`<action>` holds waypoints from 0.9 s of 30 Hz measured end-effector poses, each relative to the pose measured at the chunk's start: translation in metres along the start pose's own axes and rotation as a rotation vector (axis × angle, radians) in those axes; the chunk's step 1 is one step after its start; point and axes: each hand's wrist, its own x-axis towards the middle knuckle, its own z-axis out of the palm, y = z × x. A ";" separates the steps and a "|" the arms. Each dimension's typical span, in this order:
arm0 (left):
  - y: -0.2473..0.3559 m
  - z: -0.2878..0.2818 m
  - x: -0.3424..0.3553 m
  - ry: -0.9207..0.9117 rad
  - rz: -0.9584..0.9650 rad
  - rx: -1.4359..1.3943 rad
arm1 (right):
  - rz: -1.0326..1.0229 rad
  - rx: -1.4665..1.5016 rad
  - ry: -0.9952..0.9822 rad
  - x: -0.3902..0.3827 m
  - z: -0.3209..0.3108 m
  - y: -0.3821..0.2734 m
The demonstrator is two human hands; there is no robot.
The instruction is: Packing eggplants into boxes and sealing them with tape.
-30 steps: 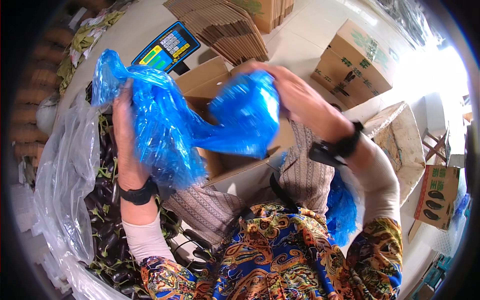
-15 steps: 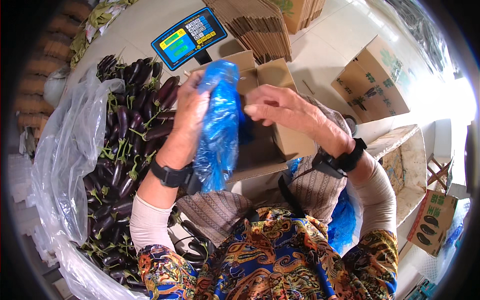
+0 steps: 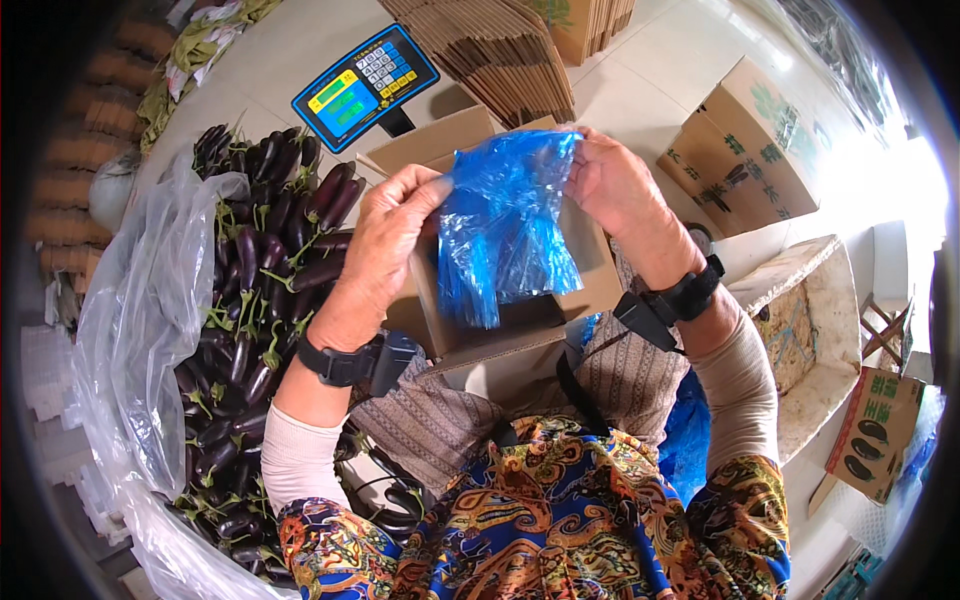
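A thin blue plastic bag (image 3: 505, 215) is stretched between my two hands and hangs down crumpled over an open cardboard box (image 3: 480, 350). My left hand (image 3: 395, 225) pinches the bag's upper left corner between thumb and fingers. At the upper right corner my right hand (image 3: 615, 180) grips the bag's edge, its fingertips partly behind the film. The box stands in front of me between my knees, flaps spread. Most of its inside is hidden by the bag; the part that shows is dark.
A large heap of eggplants (image 3: 240, 350) lies on my left, edged by clear plastic sheeting (image 3: 130, 330). Beyond the box stands a scale display (image 3: 365, 85). Flattened cartons (image 3: 490, 50) are stacked behind it. To the right are a cardboard carton (image 3: 740, 150) and a worn pale foam box (image 3: 800, 340).
My right hand, apart from the bag before, now grips its right corner. The bag has spread wider between both hands, where it hung in a narrow bunch from my left.
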 end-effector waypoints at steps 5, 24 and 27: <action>0.026 -0.018 0.000 0.051 -0.016 -0.256 | -0.054 -0.005 -0.002 0.000 -0.013 -0.013; 0.019 -0.002 -0.007 0.042 -0.022 -0.406 | -0.150 -0.937 -0.048 -0.017 0.025 0.051; 0.015 -0.018 -0.002 0.051 -0.012 -0.396 | -0.123 -0.593 0.071 -0.029 0.015 0.034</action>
